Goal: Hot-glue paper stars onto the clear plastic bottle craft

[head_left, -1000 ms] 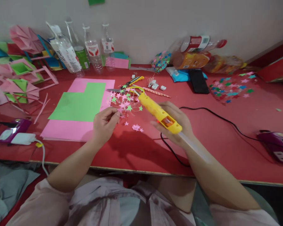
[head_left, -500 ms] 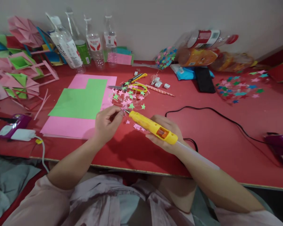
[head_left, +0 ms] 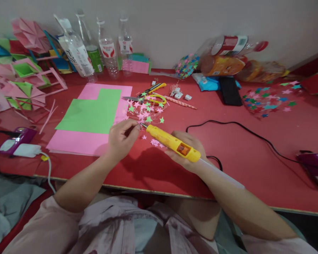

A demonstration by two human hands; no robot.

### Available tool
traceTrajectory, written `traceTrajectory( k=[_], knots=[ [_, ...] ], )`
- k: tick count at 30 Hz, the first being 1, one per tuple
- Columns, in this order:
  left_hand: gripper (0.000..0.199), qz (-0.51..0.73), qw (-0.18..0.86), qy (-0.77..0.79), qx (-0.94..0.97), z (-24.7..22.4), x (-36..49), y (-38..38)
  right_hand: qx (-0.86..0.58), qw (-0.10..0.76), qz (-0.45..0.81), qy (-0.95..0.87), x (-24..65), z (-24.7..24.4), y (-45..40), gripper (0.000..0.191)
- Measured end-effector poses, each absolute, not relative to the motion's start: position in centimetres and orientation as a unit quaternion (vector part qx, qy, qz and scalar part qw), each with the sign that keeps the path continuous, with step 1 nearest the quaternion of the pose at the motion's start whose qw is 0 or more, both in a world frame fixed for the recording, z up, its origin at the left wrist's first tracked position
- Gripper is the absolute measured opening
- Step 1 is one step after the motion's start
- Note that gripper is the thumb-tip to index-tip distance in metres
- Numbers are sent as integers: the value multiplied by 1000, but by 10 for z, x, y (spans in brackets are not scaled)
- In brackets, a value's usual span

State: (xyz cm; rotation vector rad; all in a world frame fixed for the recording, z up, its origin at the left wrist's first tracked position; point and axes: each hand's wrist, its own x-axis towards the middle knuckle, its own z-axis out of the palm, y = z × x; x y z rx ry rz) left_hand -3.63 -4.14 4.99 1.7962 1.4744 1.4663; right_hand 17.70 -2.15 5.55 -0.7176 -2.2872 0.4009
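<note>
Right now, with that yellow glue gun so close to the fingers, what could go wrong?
The metal tip of the yellow glue gun is right by the left hand; if it is hot, it might burn. A drip could stick to the loose pink stars lying close by. And the black cord runs near the right hand, so it might snag and jerk the gun.

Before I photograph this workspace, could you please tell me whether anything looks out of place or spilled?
No spill or breakage shows. A red-capped bottle lies sideways atop an orange-labelled bottle at the back right, odd because bottles usually stand; several pink stars lie loose near the yellow glue gun, apart from the larger star cluster.
</note>
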Motion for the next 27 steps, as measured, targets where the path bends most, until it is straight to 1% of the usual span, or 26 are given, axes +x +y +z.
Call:
traceTrajectory(
  k=[9,17,27],
  knots=[
    [16,522,194,528,641,51,-36,-41,-275,352,144,-883,177,55,-21,35],
    [17,523,189,525,645,51,-36,-42,-273,351,137,-885,178,55,-21,34],
    [17,521,173,524,652,52,-36,-42,-299,337,169,-877,178,54,-22,36]
  ],
)
